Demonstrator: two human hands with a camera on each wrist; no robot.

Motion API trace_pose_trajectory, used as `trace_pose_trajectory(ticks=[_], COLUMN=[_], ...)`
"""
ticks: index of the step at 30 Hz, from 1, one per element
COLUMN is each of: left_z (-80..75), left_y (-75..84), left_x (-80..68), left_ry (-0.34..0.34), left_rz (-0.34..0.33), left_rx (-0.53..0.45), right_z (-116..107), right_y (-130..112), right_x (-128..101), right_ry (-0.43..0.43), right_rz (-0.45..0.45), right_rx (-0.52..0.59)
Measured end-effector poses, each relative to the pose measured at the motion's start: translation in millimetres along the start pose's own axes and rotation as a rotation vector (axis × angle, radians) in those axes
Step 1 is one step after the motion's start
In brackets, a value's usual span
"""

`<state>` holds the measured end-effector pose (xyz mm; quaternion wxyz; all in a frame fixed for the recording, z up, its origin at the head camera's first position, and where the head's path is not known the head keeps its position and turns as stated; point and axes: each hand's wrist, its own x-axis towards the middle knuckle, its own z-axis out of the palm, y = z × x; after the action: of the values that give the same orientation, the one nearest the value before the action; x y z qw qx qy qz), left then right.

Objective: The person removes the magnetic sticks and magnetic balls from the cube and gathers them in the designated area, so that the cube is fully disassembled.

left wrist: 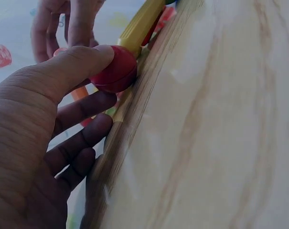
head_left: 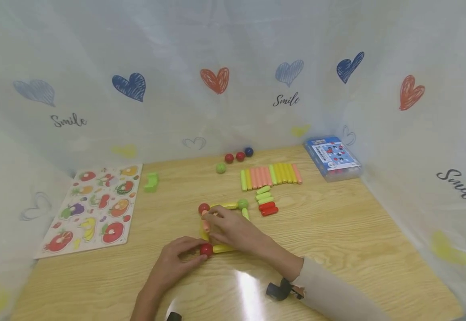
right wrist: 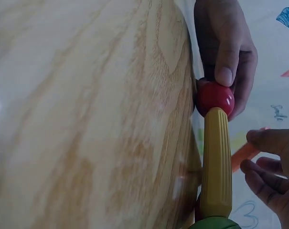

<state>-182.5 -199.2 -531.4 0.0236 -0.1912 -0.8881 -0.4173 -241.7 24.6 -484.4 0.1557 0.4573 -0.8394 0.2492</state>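
Steadying the near-left red ball [head_left: 206, 250] of the stick frame [head_left: 224, 248] on the tabletop [head_left: 337, 249], I have my left hand [head_left: 178, 256] pinching it; my right hand's [head_left: 233, 227] fingers clamp an orange stick [head_left: 206, 226] by the frame's left side. Apparently I'm adding this stick; next calls for aligning its end with a ball.

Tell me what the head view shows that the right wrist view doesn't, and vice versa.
Head only: the fruit board, the blue box, the row of sticks.
Right wrist only: the green ball at one end of the near yellow stick.
Both: that stick, the left hand pinching a red ball, the right hand an orange-pink stick.
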Motion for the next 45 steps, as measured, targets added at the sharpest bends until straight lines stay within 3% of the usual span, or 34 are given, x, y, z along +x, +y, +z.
trace_pose_trajectory(ticks=[5, 9, 14, 18, 22, 27, 32, 37, 45], left_z=[0.5, -4.7, -8.4, -6.5, -4.2, -5.6, -6.2, -4.2, 0.1], left_y=[4.4, 8.7, 9.2, 7.4, 7.6, 9.6, 10.9, 10.4, 6.6], left_x=[5.1, 7.2, 7.4, 7.7, 7.4, 4.6, 4.5, 2.4, -0.6], left_ry=[-0.006, 0.001, -0.002, -0.001, 0.001, 0.019, 0.014, 0.011, -0.001], left_rz=[0.043, 0.027, -0.018, -0.004, 0.015, -0.006, -0.034, -0.059, -0.048], left_rx=[0.030, 0.046, 0.051, 0.036, 0.043, 0.059, 0.052, 0.056, 0.038], right_z=[-1, -6, -7, -13, -33, -60, -90, -115, -126], right_y=[6, 11, 16, 18, 21, 43, 83, 132, 189], right_x=[4, 3, 4, 3, -1, -13, -37, -66, -100], right_ry=[0.090, 0.139, 0.193, 0.257, 0.355, 0.402, 0.455, 0.499, 0.384], right_rz=[-0.093, -0.096, -0.019, 0.077, 0.142, 0.205, 0.344, 0.549, 0.810], right_rx=[-0.046, -0.024, 0.102, 0.180, 0.257, 0.239, 0.130, -0.045, -0.158])
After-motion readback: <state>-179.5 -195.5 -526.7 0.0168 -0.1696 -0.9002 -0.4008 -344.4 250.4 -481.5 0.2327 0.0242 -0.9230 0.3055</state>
